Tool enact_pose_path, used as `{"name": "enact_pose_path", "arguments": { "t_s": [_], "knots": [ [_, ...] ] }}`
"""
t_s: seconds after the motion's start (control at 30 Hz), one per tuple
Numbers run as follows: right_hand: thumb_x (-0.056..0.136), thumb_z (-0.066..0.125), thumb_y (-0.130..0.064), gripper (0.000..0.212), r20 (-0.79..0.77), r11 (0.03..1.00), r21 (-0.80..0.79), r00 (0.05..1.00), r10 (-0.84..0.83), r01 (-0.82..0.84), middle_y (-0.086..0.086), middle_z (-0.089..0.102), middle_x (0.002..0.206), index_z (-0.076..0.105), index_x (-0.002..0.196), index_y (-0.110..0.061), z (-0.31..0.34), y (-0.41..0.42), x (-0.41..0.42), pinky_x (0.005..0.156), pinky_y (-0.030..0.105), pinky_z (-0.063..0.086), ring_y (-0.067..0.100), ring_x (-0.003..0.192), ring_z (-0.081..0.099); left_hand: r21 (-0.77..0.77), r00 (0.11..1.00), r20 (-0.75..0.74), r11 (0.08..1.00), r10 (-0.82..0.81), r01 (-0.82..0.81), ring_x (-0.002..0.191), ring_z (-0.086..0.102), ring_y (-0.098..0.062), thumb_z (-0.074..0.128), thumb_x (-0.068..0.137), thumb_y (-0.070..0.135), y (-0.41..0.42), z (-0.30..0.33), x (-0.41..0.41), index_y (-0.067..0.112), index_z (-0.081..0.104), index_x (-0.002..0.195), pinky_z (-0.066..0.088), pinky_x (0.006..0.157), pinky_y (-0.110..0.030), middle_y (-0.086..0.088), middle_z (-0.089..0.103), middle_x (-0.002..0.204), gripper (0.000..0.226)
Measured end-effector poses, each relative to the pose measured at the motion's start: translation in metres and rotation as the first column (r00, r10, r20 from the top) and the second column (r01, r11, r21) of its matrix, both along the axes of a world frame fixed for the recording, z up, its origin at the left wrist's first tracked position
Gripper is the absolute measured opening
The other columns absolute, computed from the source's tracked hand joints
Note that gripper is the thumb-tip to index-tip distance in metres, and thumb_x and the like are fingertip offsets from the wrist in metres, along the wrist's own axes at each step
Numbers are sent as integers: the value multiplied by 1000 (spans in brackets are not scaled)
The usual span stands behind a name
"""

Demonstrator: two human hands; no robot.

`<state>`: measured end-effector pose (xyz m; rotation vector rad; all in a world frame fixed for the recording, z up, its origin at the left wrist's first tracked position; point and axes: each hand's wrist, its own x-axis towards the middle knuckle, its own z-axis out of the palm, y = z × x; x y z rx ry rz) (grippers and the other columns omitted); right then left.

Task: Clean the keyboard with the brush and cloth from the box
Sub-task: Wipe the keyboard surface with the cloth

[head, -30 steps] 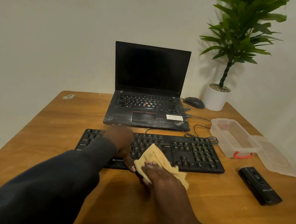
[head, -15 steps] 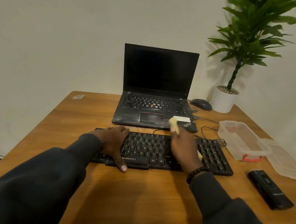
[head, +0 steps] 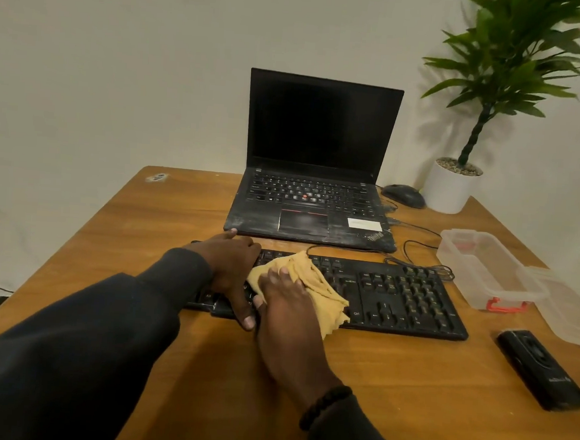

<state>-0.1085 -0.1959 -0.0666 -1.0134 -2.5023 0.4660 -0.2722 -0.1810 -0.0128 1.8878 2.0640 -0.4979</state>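
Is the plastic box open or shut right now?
Open. The box has no lid on; its lid lies flat beside it, on the right.

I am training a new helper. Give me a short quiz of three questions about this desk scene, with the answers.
1. True or false: the clear plastic box stands to the right of the keyboard, with its lid off.
2. What lies under the right hand? A) brush B) yellow cloth C) mouse
3. Fill in: the left hand rests on the keyboard's ____ end.
Key: 1 true; 2 B; 3 left.
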Motion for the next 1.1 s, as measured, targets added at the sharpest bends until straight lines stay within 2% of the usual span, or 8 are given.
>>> {"name": "enact_pose_path", "arguments": {
  "t_s": [0.23,0.3,0.37,0.47,0.57,0.73,0.87,1.1],
  "knots": [
    [93,56,-30,40,-42,990,142,999,17,-11,-5,58,135,57,132,-24,-8,-41,30,108,22,26,11,127,52,-23,999,-21,999,35,-35,151,2,-34,84,58,65,-1,5,6,17,7,158,13,123,-52,-4,12,165,135],
    [103,41,-30,35,-213,967,-250,972,-94,38,-3,60,128,51,136,-27,18,-32,37,103,26,42,11,114,56,-10,999,14,999,40,-39,151,1,-35,84,53,69,-2,1,2,19,9,157,14,122,-55,-2,14,164,138],
    [103,40,-30,29,-376,629,-776,829,-413,-39,3,66,112,55,127,-26,47,-9,51,86,37,55,17,96,64,7,998,50,999,37,-37,151,3,-35,85,50,71,-4,-1,-2,22,12,156,15,121,-57,-1,18,163,138],
    [102,44,-29,21,-404,370,-913,510,-760,-172,11,72,99,60,109,-16,72,29,67,73,46,60,29,86,71,11,995,86,999,47,-48,150,6,-33,84,47,73,-4,-2,-5,25,14,156,19,120,-59,1,19,162,138],
    [104,40,-29,21,-497,552,-834,419,-760,12,0,64,94,59,105,-22,82,57,61,75,40,55,17,84,63,18,997,70,999,45,-47,149,10,-32,83,46,75,-2,-4,-7,22,14,155,21,120,-58,0,20,161,140],
    [103,40,-23,35,-151,921,-259,930,-336,291,5,63,112,53,133,-13,42,79,10,74,29,49,16,91,58,41,999,31,999,-9,8,149,13,-31,76,41,85,2,-11,-13,20,14,155,18,121,-56,-4,21,161,145],
    [101,42,-19,39,107,970,89,966,-237,228,10,45,146,47,139,-12,9,53,-23,117,37,22,24,139,33,49,999,24,998,-29,28,151,8,-32,72,37,90,3,-16,-16,19,13,156,14,121,-56,-4,19,162,150],
    [91,27,-32,56,75,989,130,995,63,-72,0,42,149,50,140,-18,-3,-14,10,116,22,8,18,141,35,62,990,-80,991,-114,119,150,11,-30,71,54,84,-2,-2,-4,9,15,156,-6,123,-47,-12,19,162,138]
  ]
}}
